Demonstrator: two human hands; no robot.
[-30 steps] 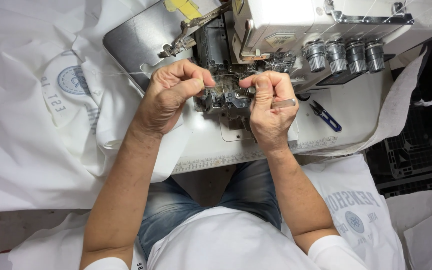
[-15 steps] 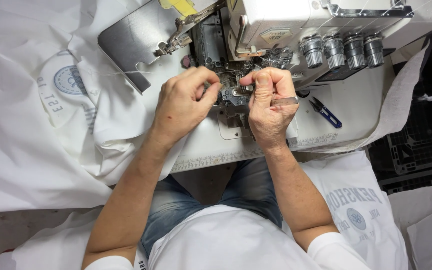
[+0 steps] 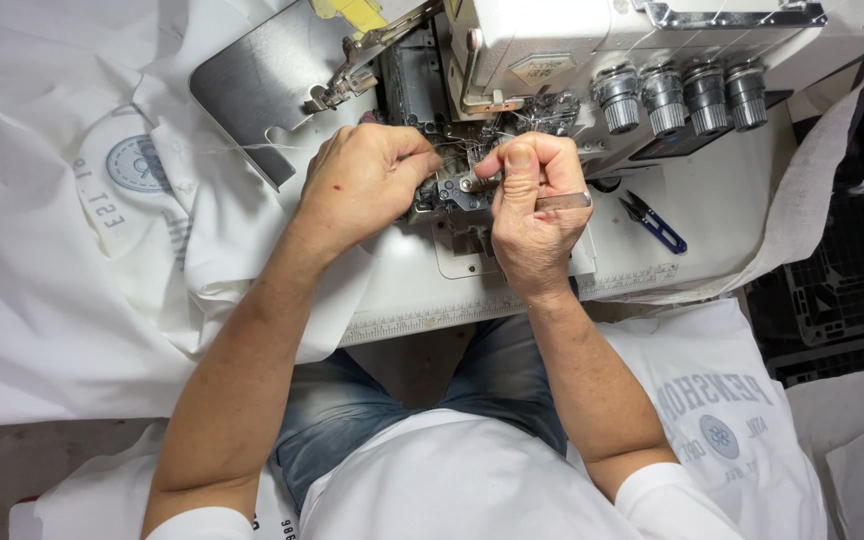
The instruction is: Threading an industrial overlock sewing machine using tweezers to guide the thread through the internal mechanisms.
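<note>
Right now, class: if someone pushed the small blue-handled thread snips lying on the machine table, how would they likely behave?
The blue-handled thread snips lie flat on the smooth white table, so they would probably slide, not roll. They look small and light. Their metal blades seem stiff, unlikely to bend.

The left hand [image 3: 367, 185] now lies closer to the right hand [image 3: 530, 205], its fingers curled deeper into the sewing machine's [image 3: 592, 60] open looper area than a second ago.
</note>
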